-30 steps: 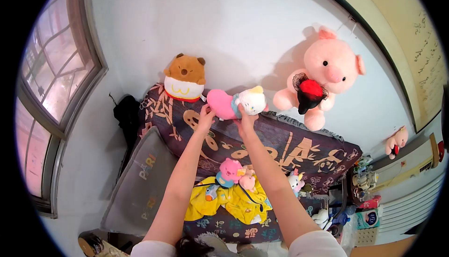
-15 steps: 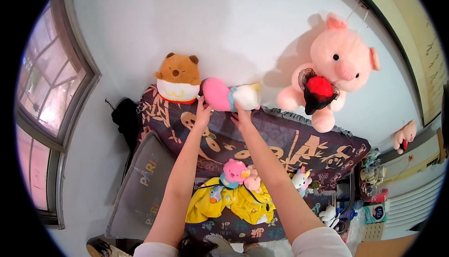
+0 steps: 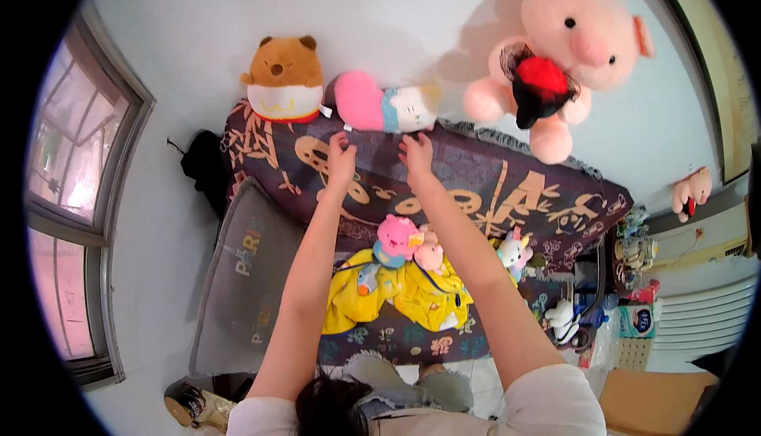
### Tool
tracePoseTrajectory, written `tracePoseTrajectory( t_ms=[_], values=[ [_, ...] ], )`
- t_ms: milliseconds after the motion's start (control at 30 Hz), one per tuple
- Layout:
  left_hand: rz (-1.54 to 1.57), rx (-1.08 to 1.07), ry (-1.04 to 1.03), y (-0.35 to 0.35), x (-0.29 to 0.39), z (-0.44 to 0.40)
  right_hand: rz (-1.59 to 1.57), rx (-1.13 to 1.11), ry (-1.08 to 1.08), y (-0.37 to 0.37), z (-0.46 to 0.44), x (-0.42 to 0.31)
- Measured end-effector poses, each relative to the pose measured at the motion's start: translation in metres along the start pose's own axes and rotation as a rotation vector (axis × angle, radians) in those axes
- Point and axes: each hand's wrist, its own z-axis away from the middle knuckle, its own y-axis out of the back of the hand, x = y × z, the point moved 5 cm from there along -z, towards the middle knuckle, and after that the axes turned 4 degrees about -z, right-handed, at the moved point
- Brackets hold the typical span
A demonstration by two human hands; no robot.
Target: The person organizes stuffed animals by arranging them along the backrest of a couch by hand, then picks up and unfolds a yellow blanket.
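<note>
A pink and white plush toy (image 3: 388, 105) with a blue band lies on its side along the top of the sofa back (image 3: 460, 170), against the wall. Just below its pink end is my left hand (image 3: 342, 158), fingers loosely curled and apart, holding nothing. My right hand (image 3: 416, 155) hovers below the white end, also empty with its fingers parted. Both hands are clear of the toy. To its left sits a brown and white bear plush (image 3: 284, 79), upright. Over to the right, a big pink pig plush (image 3: 575, 28) holds a red and black bouquet (image 3: 542, 83).
On the seat lies a yellow cloth (image 3: 396, 297) with small pink plush toys (image 3: 398, 238) on it. A small white plush (image 3: 514, 252) is to the right. A grey cushion (image 3: 246, 277) leans at the left, near the window (image 3: 67, 166). Bottles and packages (image 3: 634, 321) stand at right.
Both hands have let go of the pink and white plush and drawn back toward me; the toy stays on the sofa back. The whole view has tilted down, so things appear higher.
</note>
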Motion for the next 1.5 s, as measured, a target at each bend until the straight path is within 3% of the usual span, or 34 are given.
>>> tracePoseTrajectory(
  t_ms=[33,67,167,400,467,567,633,700,800,833,867,1000,1233,1333,1433,1500],
  values=[
    [0.011,-0.019,-0.006,-0.002,-0.005,0.005,0.005,-0.007,0.007,0.004,0.005,-0.001],
    [0.088,-0.075,0.112,0.0,0.036,0.032,0.018,-0.024,0.0,0.009,0.006,0.0],
    [0.015,-0.177,0.017,-0.018,0.008,0.034,0.032,-0.061,-0.019,0.023,0.015,0.008],
    [0.078,-0.263,0.165,-0.047,-0.004,0.093,0.126,-0.115,-0.03,0.076,0.027,0.046],
    [-0.021,-0.327,0.125,-0.062,-0.062,0.095,0.189,-0.105,-0.038,0.1,0.028,0.067],
    [0.024,-0.338,0.292,-0.074,-0.11,0.114,0.344,-0.129,-0.05,0.14,0.008,0.12],
    [0.061,-0.294,0.224,-0.083,-0.16,0.123,0.447,-0.176,-0.036,0.158,0.017,0.136],
    [0.047,-0.3,0.266,-0.083,-0.166,0.147,0.541,-0.209,0.026,0.173,0.028,0.152],
    [-0.149,-0.219,0.187,-0.095,-0.274,0.165,0.888,-0.251,0.022,0.194,0.027,0.185],
    [-0.312,-0.229,0.217,-0.087,-0.222,0.18,0.941,-0.22,0.075,0.202,0.026,0.196],
    [-0.188,-0.248,0.258,-0.092,-0.235,0.189,0.996,-0.19,0.126,0.206,0.026,0.213],
    [-0.221,-0.205,0.029,-0.093,-0.236,0.206,1.116,-0.248,0.299,0.192,0.034,0.229],
    [-0.161,-0.129,0.105,-0.082,-0.204,0.222,0.788,-0.299,0.297,0.19,0.051,0.22],
    [-0.346,-0.174,-0.002,-0.082,-0.156,0.229,0.728,-0.258,0.348,0.197,0.061,0.195],
    [-0.362,-0.196,-0.18,-0.088,-0.117,0.233,0.393,-0.351,0.184,0.205,0.056,0.179],
    [-0.422,-0.161,-0.242,-0.092,-0.089,0.235,0.379,-0.353,0.24,0.212,0.052,0.155]
  ],
)
